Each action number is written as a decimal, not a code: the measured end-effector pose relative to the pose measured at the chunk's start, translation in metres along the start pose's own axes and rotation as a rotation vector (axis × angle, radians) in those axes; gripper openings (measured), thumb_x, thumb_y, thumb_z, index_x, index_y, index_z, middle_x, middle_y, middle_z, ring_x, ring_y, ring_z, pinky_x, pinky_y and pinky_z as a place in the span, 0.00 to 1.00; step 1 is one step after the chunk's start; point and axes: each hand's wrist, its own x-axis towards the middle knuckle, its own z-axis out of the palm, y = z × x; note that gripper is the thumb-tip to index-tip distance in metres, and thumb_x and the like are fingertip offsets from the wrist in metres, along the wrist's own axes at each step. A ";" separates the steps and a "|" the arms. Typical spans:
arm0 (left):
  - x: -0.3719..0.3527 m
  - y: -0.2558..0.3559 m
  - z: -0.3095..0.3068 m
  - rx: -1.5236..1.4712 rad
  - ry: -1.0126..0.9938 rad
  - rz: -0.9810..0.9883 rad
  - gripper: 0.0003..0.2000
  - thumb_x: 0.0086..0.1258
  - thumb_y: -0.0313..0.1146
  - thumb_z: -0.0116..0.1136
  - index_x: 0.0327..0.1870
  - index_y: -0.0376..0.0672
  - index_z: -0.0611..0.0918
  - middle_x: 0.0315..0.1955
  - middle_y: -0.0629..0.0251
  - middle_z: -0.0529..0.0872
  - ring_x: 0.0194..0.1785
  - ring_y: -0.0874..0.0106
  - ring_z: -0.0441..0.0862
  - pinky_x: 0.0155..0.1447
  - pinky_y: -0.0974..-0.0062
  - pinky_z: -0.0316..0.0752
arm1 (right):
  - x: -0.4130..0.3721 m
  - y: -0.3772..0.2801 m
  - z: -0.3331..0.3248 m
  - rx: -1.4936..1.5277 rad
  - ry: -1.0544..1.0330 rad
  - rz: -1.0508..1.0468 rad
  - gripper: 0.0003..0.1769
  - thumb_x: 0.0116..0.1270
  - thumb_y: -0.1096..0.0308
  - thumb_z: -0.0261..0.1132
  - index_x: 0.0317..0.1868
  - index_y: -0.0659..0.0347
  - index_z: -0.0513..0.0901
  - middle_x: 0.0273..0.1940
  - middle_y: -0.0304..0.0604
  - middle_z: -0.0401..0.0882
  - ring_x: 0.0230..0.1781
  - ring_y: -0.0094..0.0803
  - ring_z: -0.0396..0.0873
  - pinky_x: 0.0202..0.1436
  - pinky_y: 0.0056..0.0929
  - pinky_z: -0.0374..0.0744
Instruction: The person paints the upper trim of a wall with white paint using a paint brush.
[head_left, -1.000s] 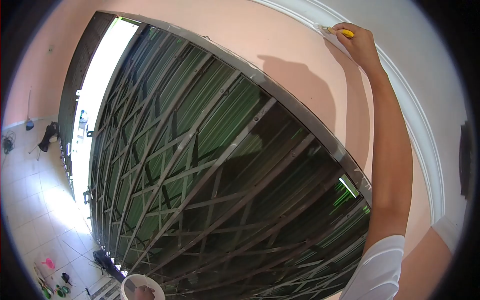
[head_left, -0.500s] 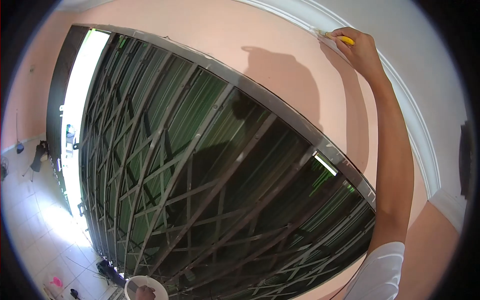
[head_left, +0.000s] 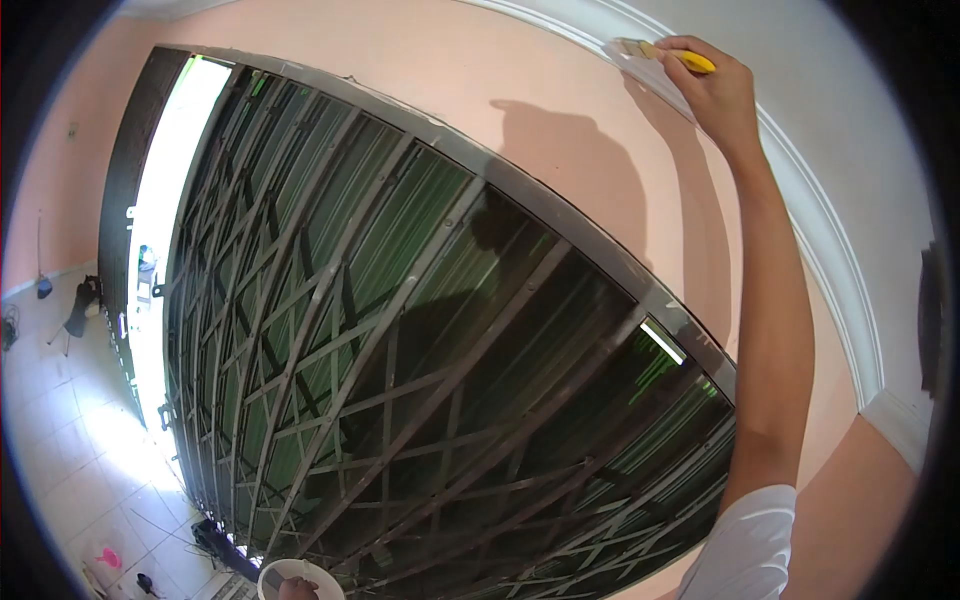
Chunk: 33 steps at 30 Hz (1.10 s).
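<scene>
My right hand [head_left: 712, 95] is raised at the upper right, its fingers closed round the yellow handle of a paintbrush [head_left: 690, 60]. The bristles lie against the lower part of the white ceiling moulding [head_left: 590, 32], just above the peach wall [head_left: 420, 50]. At the bottom edge, my left hand [head_left: 297, 589] shows only in part, over the inside of a white bucket [head_left: 334, 581]. Its fingers are mostly hidden, and what they hold cannot be made out.
A dark green folding metal gate [head_left: 400, 330] fills the middle, with a bright opening [head_left: 170, 210] at its left. The tiled floor [head_left: 60, 430] far below holds a pink object [head_left: 108, 557] and dark items. A dark object [head_left: 928, 320] hangs at the far right.
My right hand has turned slightly, and the brush tip has shifted a little left and up along the moulding, with more of its bristles in view. The camera view has moved slightly.
</scene>
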 end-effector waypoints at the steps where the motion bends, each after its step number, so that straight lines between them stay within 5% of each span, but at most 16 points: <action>1: 0.021 -0.023 -0.006 -0.040 -0.027 0.048 0.13 0.69 0.37 0.46 0.32 0.39 0.81 0.17 0.65 0.77 0.17 0.72 0.72 0.19 0.72 0.62 | 0.008 -0.003 0.013 0.037 0.000 0.026 0.12 0.67 0.64 0.66 0.46 0.61 0.86 0.34 0.40 0.86 0.33 0.24 0.79 0.41 0.22 0.77; 5: -0.009 0.010 -0.010 -0.042 0.046 0.028 0.13 0.69 0.34 0.44 0.31 0.37 0.81 0.16 0.64 0.77 0.17 0.71 0.73 0.21 0.71 0.64 | 0.037 -0.009 0.059 0.054 0.040 0.025 0.12 0.66 0.62 0.66 0.46 0.57 0.87 0.32 0.39 0.84 0.30 0.23 0.77 0.38 0.22 0.75; 8: 0.030 -0.035 -0.015 0.081 0.147 0.397 0.13 0.67 0.32 0.44 0.29 0.36 0.81 0.15 0.63 0.77 0.19 0.70 0.74 0.24 0.70 0.66 | 0.053 -0.013 0.081 0.050 0.003 0.042 0.12 0.66 0.61 0.65 0.46 0.57 0.87 0.29 0.39 0.82 0.27 0.22 0.74 0.36 0.23 0.74; 14: 0.012 0.005 -0.022 -0.034 0.169 0.099 0.13 0.67 0.32 0.44 0.27 0.36 0.80 0.16 0.63 0.76 0.20 0.71 0.73 0.27 0.71 0.66 | 0.062 -0.001 0.098 -0.050 -0.071 -0.016 0.12 0.67 0.62 0.65 0.46 0.58 0.87 0.21 0.40 0.76 0.20 0.23 0.68 0.28 0.27 0.72; 27: 0.034 -0.033 -0.022 -0.153 0.130 0.129 0.14 0.70 0.34 0.41 0.29 0.37 0.79 0.17 0.64 0.76 0.19 0.73 0.71 0.25 0.72 0.64 | 0.051 -0.004 0.080 -0.128 -0.163 0.019 0.11 0.67 0.65 0.64 0.44 0.62 0.86 0.24 0.42 0.79 0.21 0.26 0.70 0.30 0.28 0.73; 29: 0.002 0.003 -0.015 -0.036 0.156 0.129 0.14 0.70 0.34 0.41 0.30 0.37 0.79 0.17 0.64 0.76 0.18 0.73 0.71 0.24 0.73 0.64 | 0.050 0.000 0.078 -0.117 -0.164 -0.016 0.11 0.68 0.65 0.64 0.44 0.63 0.86 0.26 0.43 0.81 0.22 0.27 0.72 0.31 0.28 0.74; 32: 0.069 -0.090 -0.025 0.597 0.200 0.841 0.14 0.70 0.35 0.41 0.30 0.38 0.79 0.18 0.64 0.77 0.19 0.72 0.72 0.24 0.72 0.64 | 0.049 0.007 0.075 -0.104 -0.155 -0.070 0.11 0.68 0.66 0.63 0.44 0.64 0.86 0.29 0.43 0.83 0.24 0.28 0.73 0.34 0.28 0.75; 33: 0.060 -0.077 -0.021 0.353 0.162 0.560 0.14 0.69 0.34 0.42 0.30 0.38 0.80 0.19 0.62 0.78 0.20 0.71 0.73 0.25 0.71 0.66 | 0.048 0.007 0.073 -0.107 -0.160 -0.071 0.11 0.68 0.66 0.63 0.44 0.65 0.85 0.30 0.43 0.84 0.24 0.28 0.74 0.34 0.28 0.76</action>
